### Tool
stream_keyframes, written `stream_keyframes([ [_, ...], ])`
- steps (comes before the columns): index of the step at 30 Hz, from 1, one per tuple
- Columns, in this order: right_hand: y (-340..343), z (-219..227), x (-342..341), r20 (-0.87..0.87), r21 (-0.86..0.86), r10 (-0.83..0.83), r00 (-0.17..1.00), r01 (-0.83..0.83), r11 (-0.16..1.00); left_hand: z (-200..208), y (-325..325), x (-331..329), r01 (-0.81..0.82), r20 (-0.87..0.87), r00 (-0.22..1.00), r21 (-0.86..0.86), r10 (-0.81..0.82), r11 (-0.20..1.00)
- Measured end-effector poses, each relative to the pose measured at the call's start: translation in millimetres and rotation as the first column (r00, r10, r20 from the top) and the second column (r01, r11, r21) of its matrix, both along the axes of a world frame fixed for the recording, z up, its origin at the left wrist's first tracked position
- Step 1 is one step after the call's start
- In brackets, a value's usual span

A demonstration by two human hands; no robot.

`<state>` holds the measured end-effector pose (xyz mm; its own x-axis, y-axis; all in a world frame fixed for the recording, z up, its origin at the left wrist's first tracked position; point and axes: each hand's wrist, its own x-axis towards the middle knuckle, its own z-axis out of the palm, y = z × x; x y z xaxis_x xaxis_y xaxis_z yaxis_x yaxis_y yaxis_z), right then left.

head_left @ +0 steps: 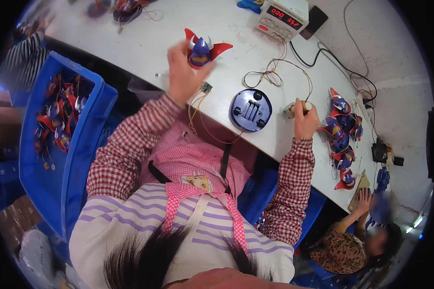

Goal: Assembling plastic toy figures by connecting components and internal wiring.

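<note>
My left hand is closed on a toy figure head with a purple helmet, silver horns and red wing-like sides, held over the table. Below it, at the table's front edge, a small green circuit board trails thin wires. One red wire runs to a round purple toy base, which lies with its slotted black parts facing up. My right hand, closed, pinches a small tan, metal-looking piece on the table to the right of the base. A thin lead goes up from it; its exact kind is hidden by my fingers.
A power supply with a lit red display stands at the back, with coiled leads before it. Several similar toy heads lie along the right. A blue bin at left holds more. Another person works at lower right.
</note>
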<state>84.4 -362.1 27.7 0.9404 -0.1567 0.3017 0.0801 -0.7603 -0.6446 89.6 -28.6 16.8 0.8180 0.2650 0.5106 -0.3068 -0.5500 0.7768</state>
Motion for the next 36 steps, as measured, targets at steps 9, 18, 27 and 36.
stream_keyframes([
  [9, 138, 21, -37, 0.243, -0.047, 0.391, 0.888, -0.392, 0.919, -11, 21, 33, -0.089, -0.386, 0.906, 0.233, 0.176, 0.969],
  [18, 190, -4, -17, -0.142, -0.071, 0.433, 0.89, -0.445, 0.893, -5, 26, 34, 0.091, -0.411, 0.862, -0.451, -0.297, 0.888],
  [27, 81, 8, -25, -0.022, 0.13, 0.291, 0.957, -0.286, 0.949, 9, -25, 2, 0.451, -0.236, 0.537, -0.731, -0.81, 0.512],
  [36, 88, -2, -28, 0.055, 0.532, 0.279, 0.959, -0.265, 0.805, -21, -77, -45, 0.273, -0.061, 0.959, -0.046, -0.275, 0.961],
])
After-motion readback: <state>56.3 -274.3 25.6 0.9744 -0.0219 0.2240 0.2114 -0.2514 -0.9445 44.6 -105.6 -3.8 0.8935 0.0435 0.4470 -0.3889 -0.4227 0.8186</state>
